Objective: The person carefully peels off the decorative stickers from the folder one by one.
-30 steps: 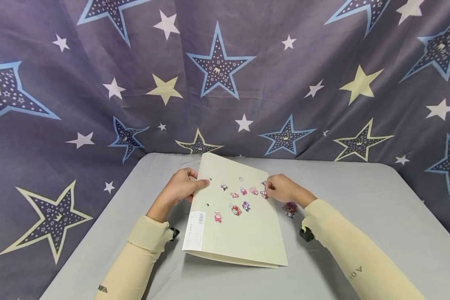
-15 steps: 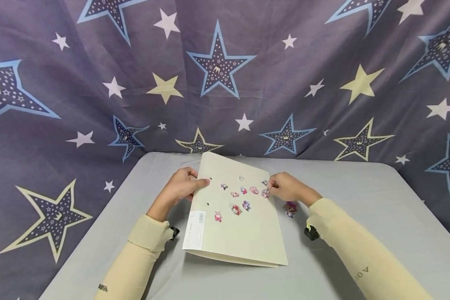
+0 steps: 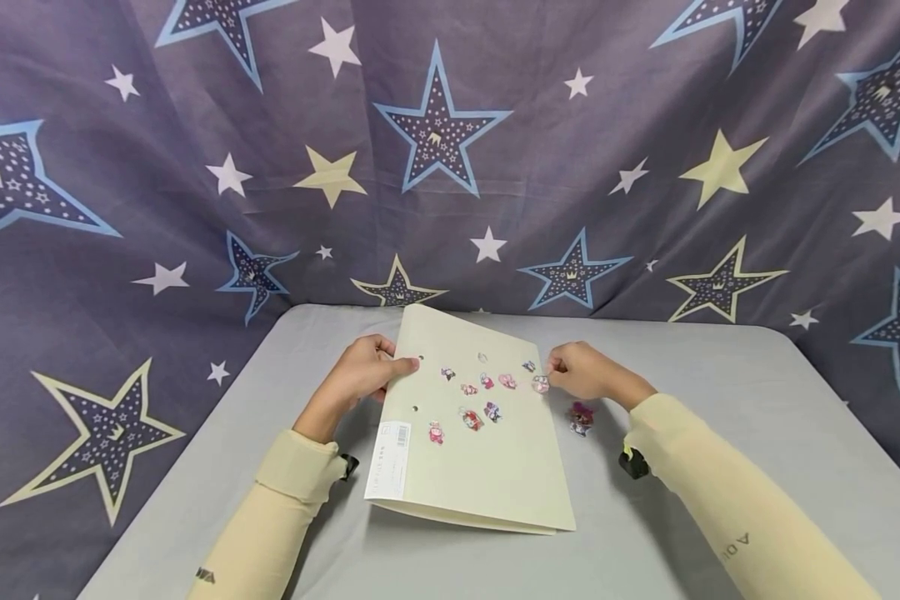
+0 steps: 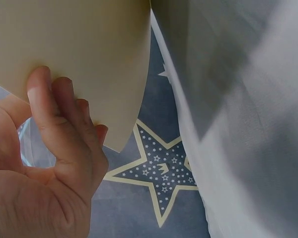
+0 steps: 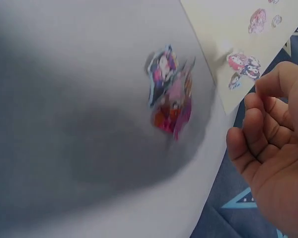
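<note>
A cream paper folder (image 3: pixel 487 467) is tilted up over the grey table, with several small cartoon stickers (image 3: pixel 472 419) on its front. My left hand (image 3: pixel 360 371) grips the folder's left side, thumb on the front. In the left wrist view its fingers (image 4: pixel 64 119) lie against the back. At the folder's right edge my right hand (image 3: pixel 581 372) pinches a pinkish cartoon sticker (image 3: pixel 541 383) between thumb and forefinger. That sticker (image 5: pixel 251 69) also shows beside the fingertips in the right wrist view. A darker sticker (image 3: pixel 528 366) sits on the folder just above it.
A small pile of stickers (image 3: pixel 581 418) lies on the grey tabletop (image 3: pixel 757 400) to the folder's right, below my right hand. A white barcode label (image 3: pixel 390 460) is on the folder's lower left. A star-patterned curtain (image 3: pixel 570 167) hangs behind the table.
My right hand has shifted a little to the right, and the pinched sticker has moved right with it toward the folder's edge. The left hand and folder have stayed in place.
</note>
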A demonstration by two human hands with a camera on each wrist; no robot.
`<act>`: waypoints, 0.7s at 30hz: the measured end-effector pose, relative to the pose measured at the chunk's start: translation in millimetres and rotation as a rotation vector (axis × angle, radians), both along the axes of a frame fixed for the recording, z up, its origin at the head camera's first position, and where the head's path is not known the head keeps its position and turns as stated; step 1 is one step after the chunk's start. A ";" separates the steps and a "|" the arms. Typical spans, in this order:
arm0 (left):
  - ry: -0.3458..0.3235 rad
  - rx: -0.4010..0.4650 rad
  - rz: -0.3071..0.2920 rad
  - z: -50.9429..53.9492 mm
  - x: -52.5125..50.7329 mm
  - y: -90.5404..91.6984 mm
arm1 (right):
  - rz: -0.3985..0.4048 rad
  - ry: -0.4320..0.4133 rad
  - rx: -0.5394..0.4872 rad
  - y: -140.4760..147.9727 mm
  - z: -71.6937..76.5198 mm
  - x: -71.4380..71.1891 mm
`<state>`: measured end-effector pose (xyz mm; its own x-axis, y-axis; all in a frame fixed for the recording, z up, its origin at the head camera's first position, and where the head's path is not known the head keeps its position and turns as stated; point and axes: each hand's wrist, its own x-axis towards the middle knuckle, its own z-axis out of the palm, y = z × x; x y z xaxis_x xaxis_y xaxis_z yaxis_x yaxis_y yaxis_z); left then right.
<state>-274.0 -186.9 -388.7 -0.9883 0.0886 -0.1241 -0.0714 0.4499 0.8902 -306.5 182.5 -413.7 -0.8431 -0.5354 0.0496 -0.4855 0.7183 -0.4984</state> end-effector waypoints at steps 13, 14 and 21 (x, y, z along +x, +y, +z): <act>0.000 -0.013 0.004 1.4 0.0 1.1 | -0.125 -0.131 0.091 21.9 -1.2 -2.1; 0.000 -0.013 0.004 1.5 0.1 1.1 | -0.130 -0.141 0.094 23.1 -2.4 -2.2; 0.001 -0.015 0.004 0.9 -0.4 0.5 | -0.170 -0.174 0.120 29.7 -10.9 -7.0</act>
<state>-274.4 -186.4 -387.7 -0.9888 0.0827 -0.1246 -0.0726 0.4630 0.8834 -313.4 212.2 -424.6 -0.9117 -0.3790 -0.1587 -0.2677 0.8408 -0.4705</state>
